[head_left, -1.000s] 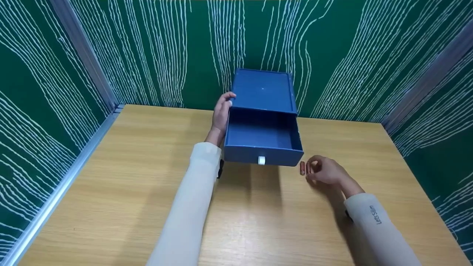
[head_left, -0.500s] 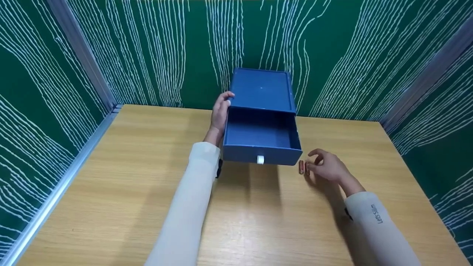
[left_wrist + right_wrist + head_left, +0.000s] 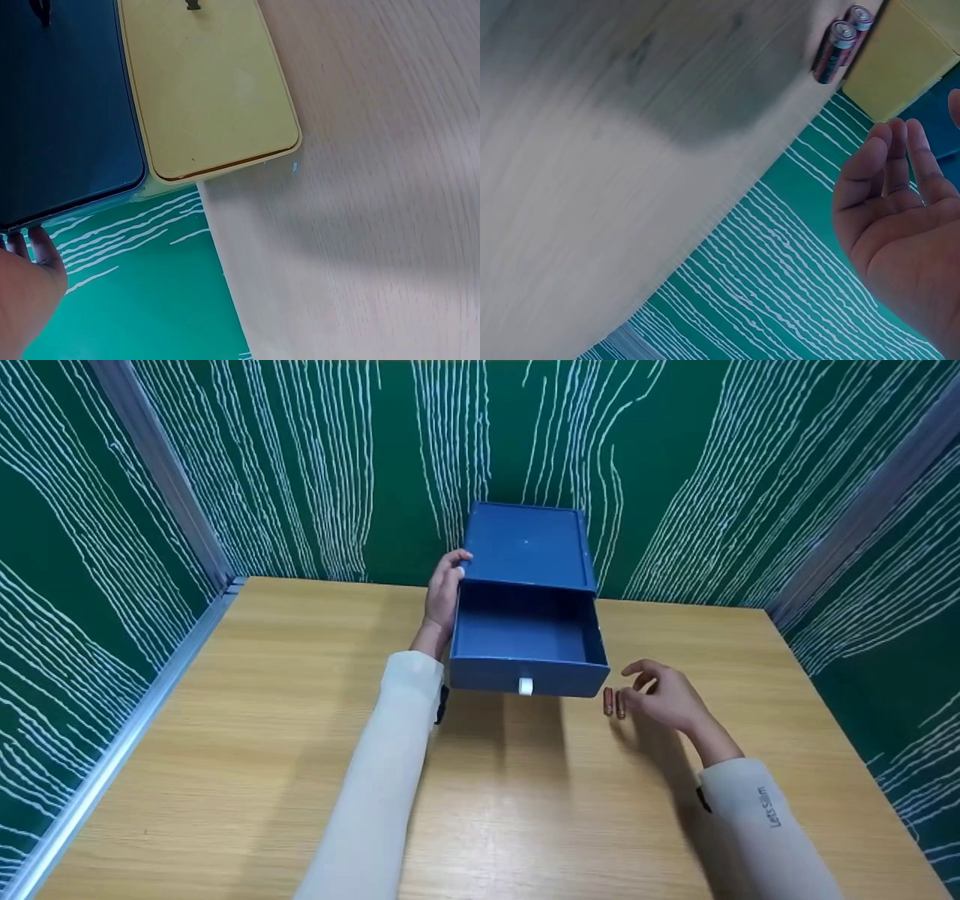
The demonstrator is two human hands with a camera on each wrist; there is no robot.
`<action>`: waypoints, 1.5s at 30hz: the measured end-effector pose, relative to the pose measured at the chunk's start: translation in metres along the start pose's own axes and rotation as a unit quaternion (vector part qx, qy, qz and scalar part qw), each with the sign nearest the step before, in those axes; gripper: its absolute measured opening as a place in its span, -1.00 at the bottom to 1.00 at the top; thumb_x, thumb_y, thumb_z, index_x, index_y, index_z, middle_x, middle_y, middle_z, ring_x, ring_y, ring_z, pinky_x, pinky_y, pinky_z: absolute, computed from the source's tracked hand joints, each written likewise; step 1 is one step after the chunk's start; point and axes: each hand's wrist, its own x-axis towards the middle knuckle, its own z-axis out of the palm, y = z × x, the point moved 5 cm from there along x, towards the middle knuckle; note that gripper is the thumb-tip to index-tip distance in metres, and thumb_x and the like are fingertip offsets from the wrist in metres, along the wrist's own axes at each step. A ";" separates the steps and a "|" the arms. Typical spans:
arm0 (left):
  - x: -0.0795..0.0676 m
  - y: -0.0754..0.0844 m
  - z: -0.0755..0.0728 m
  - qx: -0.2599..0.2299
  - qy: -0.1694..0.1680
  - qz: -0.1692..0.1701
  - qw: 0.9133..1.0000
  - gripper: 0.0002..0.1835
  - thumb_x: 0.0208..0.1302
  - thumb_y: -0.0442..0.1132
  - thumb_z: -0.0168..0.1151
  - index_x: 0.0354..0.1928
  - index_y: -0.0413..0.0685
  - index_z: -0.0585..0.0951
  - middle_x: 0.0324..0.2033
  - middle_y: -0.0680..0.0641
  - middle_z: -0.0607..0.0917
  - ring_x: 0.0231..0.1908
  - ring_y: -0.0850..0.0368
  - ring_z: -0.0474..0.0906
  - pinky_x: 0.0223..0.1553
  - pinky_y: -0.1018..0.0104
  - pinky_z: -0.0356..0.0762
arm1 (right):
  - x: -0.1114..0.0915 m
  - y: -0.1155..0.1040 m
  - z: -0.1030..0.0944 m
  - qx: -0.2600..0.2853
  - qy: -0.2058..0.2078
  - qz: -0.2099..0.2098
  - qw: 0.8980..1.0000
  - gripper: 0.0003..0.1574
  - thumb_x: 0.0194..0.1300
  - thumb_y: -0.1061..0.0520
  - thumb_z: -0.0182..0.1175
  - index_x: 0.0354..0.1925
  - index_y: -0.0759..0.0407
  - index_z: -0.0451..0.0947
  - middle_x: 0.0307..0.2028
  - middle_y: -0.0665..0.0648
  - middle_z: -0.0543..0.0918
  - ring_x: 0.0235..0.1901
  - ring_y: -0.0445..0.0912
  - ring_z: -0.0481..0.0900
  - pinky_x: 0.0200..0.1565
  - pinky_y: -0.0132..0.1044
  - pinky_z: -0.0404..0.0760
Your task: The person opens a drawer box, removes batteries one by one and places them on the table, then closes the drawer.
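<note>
A blue drawer unit (image 3: 526, 544) stands near the back wall, its drawer (image 3: 525, 641) pulled out with a white knob in front; the inside looks bare. My left hand (image 3: 442, 598) rests against the unit's left side, fingertips at the top edge. In the left wrist view, fingers (image 3: 46, 251) touch the blue side at a corner. Two red batteries (image 3: 608, 701) stand upright side by side on the table, right of the drawer's front corner. Just right of them is my right hand (image 3: 667, 697), fingers loosely bent; the right wrist view shows nothing in it.
Both wrist views show a yellow unit (image 3: 217, 90) under the blue one, hidden from the head view. The wooden table (image 3: 300, 720) meets green, white-striped walls (image 3: 397, 457) at the back and sides.
My right hand has drawn slightly away from the nearer battery, fingers parting, so both batteries now show more fully. My left hand keeps its place on the unit. The head view shifts slightly.
</note>
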 end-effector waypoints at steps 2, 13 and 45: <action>-0.002 0.004 0.001 -0.005 -0.004 -0.005 1.000 -0.68 0.21 -0.46 -0.34 -0.08 -0.37 0.37 0.03 -0.24 0.36 -0.02 0.12 0.27 0.01 0.44 0.16 | -0.002 -0.002 0.000 0.007 0.003 -0.001 1.000 -0.55 0.09 -0.08 0.13 -0.04 0.04 0.41 -0.28 0.13 0.49 -0.37 0.02 0.43 -0.43 -0.27 0.42; -0.005 0.014 0.004 0.009 -0.010 -0.011 1.000 -0.67 0.23 -0.47 -0.37 -0.04 -0.41 0.33 0.00 -0.24 0.35 -0.03 0.12 0.25 -0.01 0.46 0.14 | -0.017 -0.019 -0.001 0.020 0.011 -0.035 0.999 -0.65 0.10 -0.08 0.13 -0.14 0.01 0.45 -0.35 0.08 0.50 -0.45 0.00 0.41 -0.50 -0.27 0.43; 0.000 0.018 -0.001 0.067 -0.038 -0.087 0.993 -0.73 0.21 -0.33 -0.18 -0.07 -0.21 0.41 -0.02 -0.06 0.41 -0.03 0.15 0.27 0.02 0.38 0.16 | -0.059 -0.101 0.039 0.041 -0.059 -0.174 0.982 -0.87 0.05 0.11 0.18 -0.33 -0.04 0.54 -0.48 -0.16 0.54 -0.51 -0.14 0.46 -0.16 -0.19 0.39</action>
